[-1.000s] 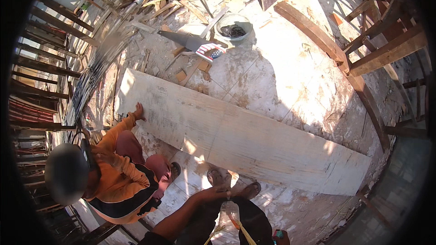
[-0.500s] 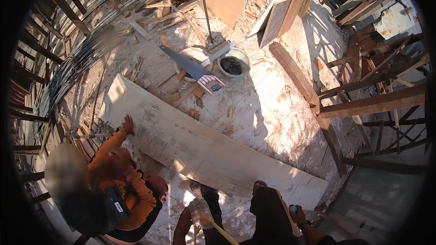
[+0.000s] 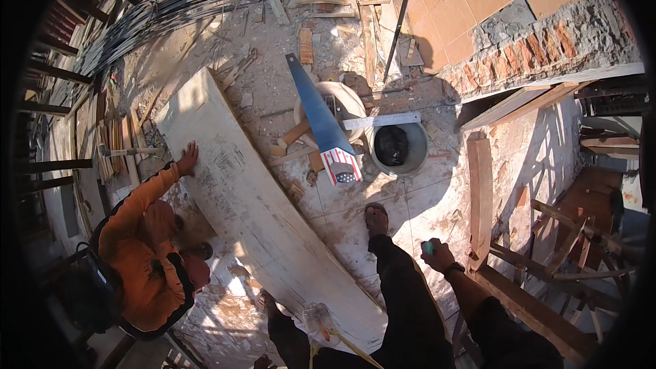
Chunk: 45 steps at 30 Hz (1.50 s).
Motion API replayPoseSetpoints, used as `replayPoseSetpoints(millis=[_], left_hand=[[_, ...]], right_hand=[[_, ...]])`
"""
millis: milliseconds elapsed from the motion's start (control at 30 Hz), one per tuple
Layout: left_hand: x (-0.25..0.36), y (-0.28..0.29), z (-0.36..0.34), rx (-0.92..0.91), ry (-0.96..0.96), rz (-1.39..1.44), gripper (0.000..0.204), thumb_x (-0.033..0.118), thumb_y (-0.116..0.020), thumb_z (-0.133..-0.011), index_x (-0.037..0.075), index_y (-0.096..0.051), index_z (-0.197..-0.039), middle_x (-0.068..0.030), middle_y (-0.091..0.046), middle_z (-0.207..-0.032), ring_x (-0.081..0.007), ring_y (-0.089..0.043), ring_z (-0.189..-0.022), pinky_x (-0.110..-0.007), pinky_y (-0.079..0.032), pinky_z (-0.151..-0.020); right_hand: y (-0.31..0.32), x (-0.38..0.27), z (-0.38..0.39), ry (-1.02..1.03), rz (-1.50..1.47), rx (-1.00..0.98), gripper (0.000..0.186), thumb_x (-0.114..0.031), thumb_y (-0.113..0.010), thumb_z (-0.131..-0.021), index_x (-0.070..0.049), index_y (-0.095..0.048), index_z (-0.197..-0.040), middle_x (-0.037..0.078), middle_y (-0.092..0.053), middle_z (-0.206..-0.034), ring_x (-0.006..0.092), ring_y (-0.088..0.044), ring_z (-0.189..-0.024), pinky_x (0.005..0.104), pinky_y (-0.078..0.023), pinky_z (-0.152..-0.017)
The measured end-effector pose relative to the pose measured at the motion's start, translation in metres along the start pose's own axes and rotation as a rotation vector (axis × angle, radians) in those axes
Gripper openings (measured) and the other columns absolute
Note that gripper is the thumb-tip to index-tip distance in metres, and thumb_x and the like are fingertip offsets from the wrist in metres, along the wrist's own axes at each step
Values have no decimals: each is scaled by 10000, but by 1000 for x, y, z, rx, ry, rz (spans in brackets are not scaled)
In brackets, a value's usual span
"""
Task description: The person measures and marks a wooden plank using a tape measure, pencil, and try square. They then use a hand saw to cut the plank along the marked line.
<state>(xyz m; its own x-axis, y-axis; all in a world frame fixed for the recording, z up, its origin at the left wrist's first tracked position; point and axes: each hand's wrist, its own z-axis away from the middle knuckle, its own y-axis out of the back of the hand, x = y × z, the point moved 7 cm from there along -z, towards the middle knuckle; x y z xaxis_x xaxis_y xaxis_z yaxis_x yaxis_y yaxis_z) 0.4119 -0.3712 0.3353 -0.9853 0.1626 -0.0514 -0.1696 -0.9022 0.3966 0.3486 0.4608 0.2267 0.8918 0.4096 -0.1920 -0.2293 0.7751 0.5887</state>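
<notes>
Two grips: the left (image 3: 263, 362), cropped at the lower edge, cannot be judged; the right (image 3: 439, 257), beside the straddled board (image 3: 253, 191), encloses a small teal object (image 3: 428, 247). A short stride could catch the board's edge or, beyond, the saw (image 3: 314, 102).

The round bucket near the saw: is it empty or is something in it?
Not empty: a dark mass lies in the bucket, visible through its open top. What the mass is, I cannot tell.
</notes>
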Motion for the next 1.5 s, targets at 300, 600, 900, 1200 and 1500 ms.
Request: replayPoseSetpoints(millis=[300, 600, 900, 1200, 1500], left_hand=[[130, -276, 41, -192, -240, 208, 501, 361, -586, -1042, 131, -493, -1477, -72, -654, -1298, -200, -637, -1129, -382, -517, -898], [117, -479, -87, 122, -588, -234, 811, 451, -755, -901, 61, -411, -1524, -221, -531, -1413, -351, -528, -1283, -526, -447, -1037], [104, -524, -133, 514, -520, -268, 1320, 632, -887, -654, 6, -196, -1588, -359, -185, -1583, -551, -165, -1474, -653, -191, -1184], [98, -547, -149, 668, -469, -276, 1322, 627, -858, -674, 29, -148, -1615, -340, -68, -1646, -549, -41, -1518, -719, -54, -1181], [96, -549, -157, 961, -595, -241, 1001, 343, -851, -734, 74, -357, -1562, -290, -246, -1613, -509, -184, -1499, -696, -109, -1191]], right_hand=[[20, -35, -166, 108, 302, -166, 891, -433, -802, -785, -162, -374, -1519, 314, -527, -1296, 512, -591, -1166, 551, -533, -966], [-55, -53, -286, 460, 582, -148, 1013, -345, -854, -689, -55, -323, -1502, 253, -518, -1362, 486, -555, -1188, 561, -512, -960], [-81, -73, -283, 1102, 588, 1, 713, -283, -836, -751, -27, -484, -1316, 197, -530, -1330, 445, -530, -1156, 540, -421, -1009], [-185, -180, -230, 1613, 352, -339, 485, -321, -747, -905, -4, -606, -1244, 225, -601, -1219, 421, -589, -1103, 494, -489, -942], [-221, -261, -174, 1525, 415, -517, 314, -100, -770, -841, -21, -672, -1128, 177, -692, -1064, 364, -682, -951, 433, -561, -843]])
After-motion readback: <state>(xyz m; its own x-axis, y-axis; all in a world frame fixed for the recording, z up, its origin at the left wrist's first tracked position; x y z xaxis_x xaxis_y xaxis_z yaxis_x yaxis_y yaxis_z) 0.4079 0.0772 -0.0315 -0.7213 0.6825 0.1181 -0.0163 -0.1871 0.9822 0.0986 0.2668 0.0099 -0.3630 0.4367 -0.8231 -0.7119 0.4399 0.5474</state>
